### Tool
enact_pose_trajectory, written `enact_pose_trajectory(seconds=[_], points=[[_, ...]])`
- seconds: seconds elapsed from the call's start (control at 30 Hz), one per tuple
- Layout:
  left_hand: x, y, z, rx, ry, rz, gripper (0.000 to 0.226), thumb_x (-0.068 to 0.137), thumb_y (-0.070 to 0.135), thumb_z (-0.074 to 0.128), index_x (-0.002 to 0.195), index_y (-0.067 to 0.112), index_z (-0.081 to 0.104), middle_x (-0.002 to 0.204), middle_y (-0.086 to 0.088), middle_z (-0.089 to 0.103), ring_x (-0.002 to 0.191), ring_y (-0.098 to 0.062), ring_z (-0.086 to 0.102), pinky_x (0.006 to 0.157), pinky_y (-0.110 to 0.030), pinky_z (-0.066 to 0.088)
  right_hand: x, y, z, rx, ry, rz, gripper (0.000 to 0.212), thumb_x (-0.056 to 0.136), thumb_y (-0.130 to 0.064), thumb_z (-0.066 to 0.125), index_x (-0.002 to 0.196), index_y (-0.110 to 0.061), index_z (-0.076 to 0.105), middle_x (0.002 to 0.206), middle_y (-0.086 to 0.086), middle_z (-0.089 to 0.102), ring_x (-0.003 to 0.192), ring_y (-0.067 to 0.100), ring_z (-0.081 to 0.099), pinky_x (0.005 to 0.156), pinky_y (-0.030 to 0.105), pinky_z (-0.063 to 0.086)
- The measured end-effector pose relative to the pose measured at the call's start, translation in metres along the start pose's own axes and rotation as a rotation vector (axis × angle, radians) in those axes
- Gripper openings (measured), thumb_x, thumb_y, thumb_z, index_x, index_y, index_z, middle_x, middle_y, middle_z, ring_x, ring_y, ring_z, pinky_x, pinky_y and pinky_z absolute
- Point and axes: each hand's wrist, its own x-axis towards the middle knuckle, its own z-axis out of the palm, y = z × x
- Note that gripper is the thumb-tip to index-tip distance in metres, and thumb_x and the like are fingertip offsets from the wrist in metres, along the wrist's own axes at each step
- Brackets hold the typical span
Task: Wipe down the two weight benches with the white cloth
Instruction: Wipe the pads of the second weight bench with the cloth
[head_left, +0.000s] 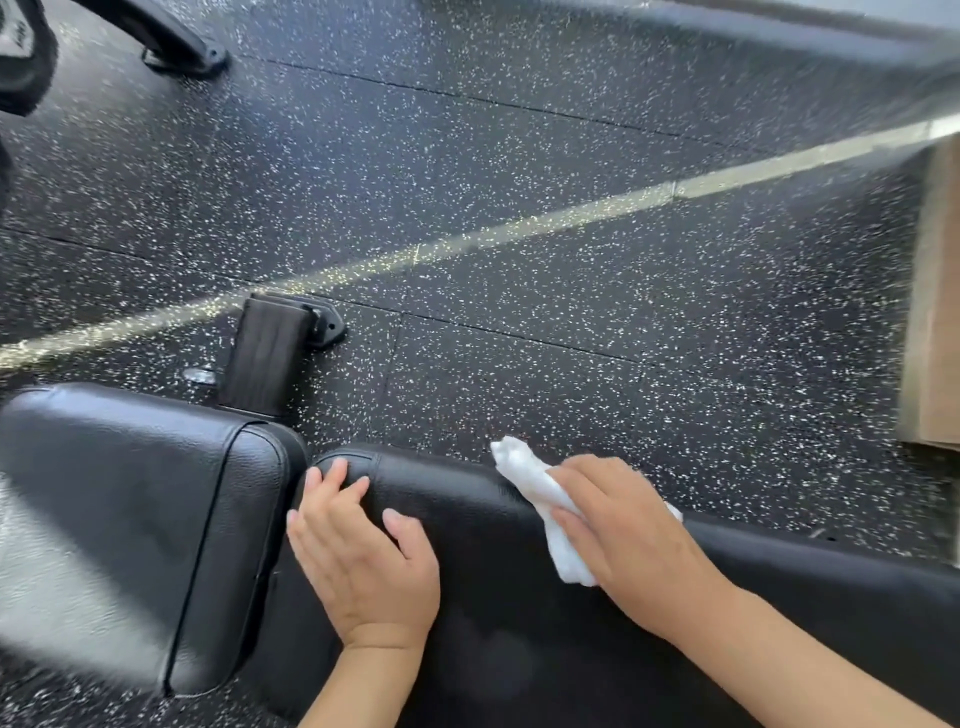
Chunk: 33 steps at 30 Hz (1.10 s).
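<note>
one white cloth (545, 506) lying long from far-left to near-right on one black table (519, 597), right hand (634, 540) grasping it, left hand (363, 556) flat, fingers released

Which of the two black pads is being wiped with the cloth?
The longer pad on the right: the right hand presses the white cloth on its far edge. The left pad has no cloth on it.
</note>
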Motion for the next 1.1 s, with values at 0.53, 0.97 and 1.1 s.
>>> enact_pose_trajectory(seconds=[0.53, 0.97, 1.1], points=[[0.001, 0.014, -0.018, -0.008, -0.064, 0.052, 0.041, 0.088, 0.010, 0.050, 0.126, -0.005, 0.056, 0.141, -0.025, 0.053, 0.137, -0.046, 0.046, 0.119, -0.058, 0.033, 0.006, 0.021, 0.013, -0.075, 0.124, 0.035, 0.041, 0.104, -0.051, 0.021, 0.110, -0.025, 0.052, 0.104, -0.008, 0.049, 0.093, 0.020, 0.048, 0.080, 0.038, 0.044], [-0.127, 0.207, 0.074, -0.125, -0.402, 0.631, 0.026, 0.084, 0.000, 0.050, 0.101, 0.011, 0.067, 0.114, -0.001, 0.066, 0.105, -0.022, 0.057, 0.097, -0.050, 0.049, -0.167, 0.207, -0.037, -0.163, 0.288, 0.258, 0.043, 0.097, -0.062, 0.039, 0.094, -0.024, 0.059, 0.090, -0.008, 0.052, 0.082, 0.021, 0.050, 0.069, 0.040, 0.043], [-0.140, 0.213, 0.081, -0.067, -0.372, 0.595, 0.031, 0.085, 0.008, 0.042, 0.105, 0.012, 0.065, 0.109, 0.000, 0.066, 0.102, -0.024, 0.058, 0.098, -0.051, 0.048, -0.141, 0.188, -0.029, -0.210, 0.253, 0.220, 0.047, 0.102, -0.058, 0.024, 0.104, -0.025, 0.057, 0.099, -0.006, 0.053, 0.088, 0.021, 0.048, 0.074, 0.037, 0.038]])
